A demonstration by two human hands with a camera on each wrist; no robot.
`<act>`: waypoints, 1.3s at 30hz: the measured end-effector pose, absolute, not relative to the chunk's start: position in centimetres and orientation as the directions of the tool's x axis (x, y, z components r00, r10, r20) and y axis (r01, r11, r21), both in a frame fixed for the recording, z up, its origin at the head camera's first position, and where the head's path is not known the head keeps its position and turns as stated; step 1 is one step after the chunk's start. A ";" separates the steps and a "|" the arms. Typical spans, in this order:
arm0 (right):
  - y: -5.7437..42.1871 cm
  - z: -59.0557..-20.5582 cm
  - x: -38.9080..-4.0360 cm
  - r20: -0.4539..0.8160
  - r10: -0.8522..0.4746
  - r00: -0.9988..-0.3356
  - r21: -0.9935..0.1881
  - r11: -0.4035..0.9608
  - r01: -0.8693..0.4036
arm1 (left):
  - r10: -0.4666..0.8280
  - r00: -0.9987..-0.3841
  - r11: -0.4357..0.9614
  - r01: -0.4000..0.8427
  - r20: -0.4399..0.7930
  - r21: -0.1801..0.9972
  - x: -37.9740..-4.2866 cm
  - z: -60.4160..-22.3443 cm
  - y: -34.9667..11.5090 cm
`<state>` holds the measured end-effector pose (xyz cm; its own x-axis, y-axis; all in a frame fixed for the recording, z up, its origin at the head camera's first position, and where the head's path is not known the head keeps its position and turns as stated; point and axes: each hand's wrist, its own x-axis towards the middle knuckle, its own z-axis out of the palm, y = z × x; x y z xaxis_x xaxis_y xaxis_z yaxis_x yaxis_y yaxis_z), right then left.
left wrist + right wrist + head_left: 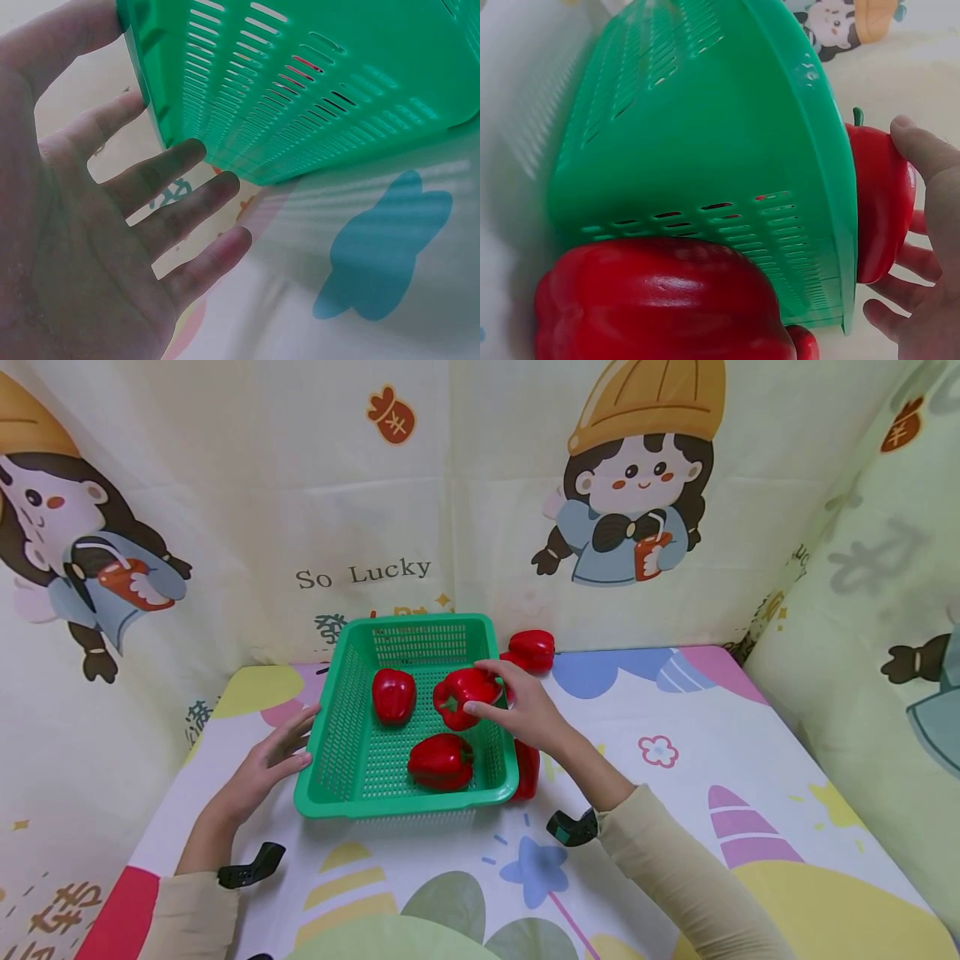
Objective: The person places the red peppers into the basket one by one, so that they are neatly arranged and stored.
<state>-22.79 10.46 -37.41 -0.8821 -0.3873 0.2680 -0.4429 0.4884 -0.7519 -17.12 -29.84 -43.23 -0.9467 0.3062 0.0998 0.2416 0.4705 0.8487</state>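
Observation:
A green plastic basket [318, 807] with slotted walls stands on the table. Above its right half, my right hand [534, 706] grips a red bell pepper [468, 689] between thumb and fingers; the right wrist view shows this bell pepper [877, 202] beyond the basket's rim. Inside the basket lie two more red bell peppers, one toward the back left [393, 696] and one near the front [440, 762]. At the basket's left side is my left hand [262, 767], fingers extended; in the left wrist view its fingertips touch the basket wall [225, 45].
Outside the basket's right wall lies a red bell pepper [528, 771], partly hidden by the rim. Another bell pepper [532, 650] sits at the back right, near the cloth wall [480, 510]. A patterned cloth [622, 777] covers the table.

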 end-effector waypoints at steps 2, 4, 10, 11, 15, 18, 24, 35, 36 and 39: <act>10.4 -37.5 -22.8 0.262 -0.390 -0.883 -0.752 0.491 -0.440 | 0.305 -0.947 0.463 0.239 0.100 0.854 -17.1 -43.3 -29.8; 10.4 -37.5 -22.8 0.255 -0.390 -0.885 -0.750 0.497 -0.436 | 0.305 -0.947 0.459 0.238 0.100 0.856 -17.1 -43.3 -29.8; 10.3 -37.5 -22.9 0.236 -0.394 -0.888 -0.755 0.501 -0.423 | 0.301 -0.949 0.458 0.232 0.096 0.858 -17.2 -43.3 -29.8; 10.3 -37.5 -22.8 0.234 -0.394 -0.889 -0.756 0.501 -0.421 | 0.301 -0.949 0.458 0.231 0.095 0.858 -17.2 -43.3 -29.8; 10.2 -37.7 -22.8 0.233 -0.397 -0.888 -0.757 0.499 -0.422 | 0.302 -0.949 0.456 0.228 0.091 0.860 -17.2 -43.3 -29.8; 10.2 -37.7 -22.9 0.231 -0.404 -0.885 -0.756 0.497 -0.425 | 0.302 -0.949 0.439 0.221 0.088 0.871 -17.2 -43.3 -29.8; 10.0 -37.8 -22.9 0.227 -0.419 -0.879 -0.750 0.501 -0.432 | 0.302 -0.950 0.437 0.213 0.081 0.874 -17.2 -43.3 -29.8; 10.0 -37.8 -22.9 0.217 -0.426 -0.878 -0.740 0.515 -0.433 | 0.295 -0.952 0.442 0.209 0.079 0.872 -17.1 -43.4 -29.9; 10.0 -37.8 -22.9 0.215 -0.426 -0.879 -0.736 0.520 -0.432 | 0.292 -0.953 0.442 0.207 0.079 0.873 -17.1 -43.4 -29.9; 10.0 -37.8 -22.8 0.211 -0.426 -0.880 -0.735 0.524 -0.430 | 0.294 -0.953 0.438 0.206 0.077 0.875 -17.1 -43.5 -30.0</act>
